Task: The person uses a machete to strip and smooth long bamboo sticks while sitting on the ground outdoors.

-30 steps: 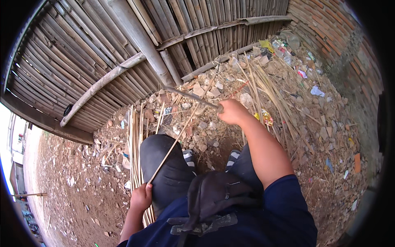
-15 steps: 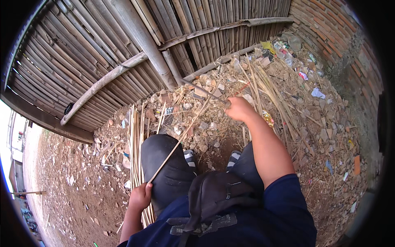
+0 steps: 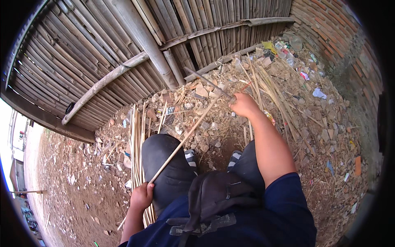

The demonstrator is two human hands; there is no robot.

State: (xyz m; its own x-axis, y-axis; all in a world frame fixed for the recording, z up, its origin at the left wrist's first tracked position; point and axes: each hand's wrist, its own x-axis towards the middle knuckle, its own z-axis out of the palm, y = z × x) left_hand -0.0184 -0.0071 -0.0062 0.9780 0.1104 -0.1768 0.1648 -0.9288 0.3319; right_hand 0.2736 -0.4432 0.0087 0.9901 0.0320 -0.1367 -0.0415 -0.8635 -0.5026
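My left hand (image 3: 141, 196) is closed round the near end of a pale bamboo strip (image 3: 180, 147), beside my left knee. The strip slants up and to the right across that knee. My right hand (image 3: 245, 106), out in front of my right knee, grips a long dark-bladed knife (image 3: 208, 83), its handle mostly hidden in the fist. The blade points up and left and crosses near the strip's far end; whether they touch I cannot tell. A bundle of bamboo strips (image 3: 135, 142) lies along the outside of my left leg.
More split bamboo (image 3: 275, 96) lies on the rubble-strewn ground (image 3: 82, 181) ahead to the right. A bamboo slat wall (image 3: 94, 61) stands in front, and a brick wall (image 3: 325, 33) rises on the right. Plastic litter (image 3: 284, 51) sits in their corner.
My right hand has shifted slightly right, and the knife's blade has swung a little up. The strip's far end has moved slightly right, and the strip looks broader. My left hand has barely moved.
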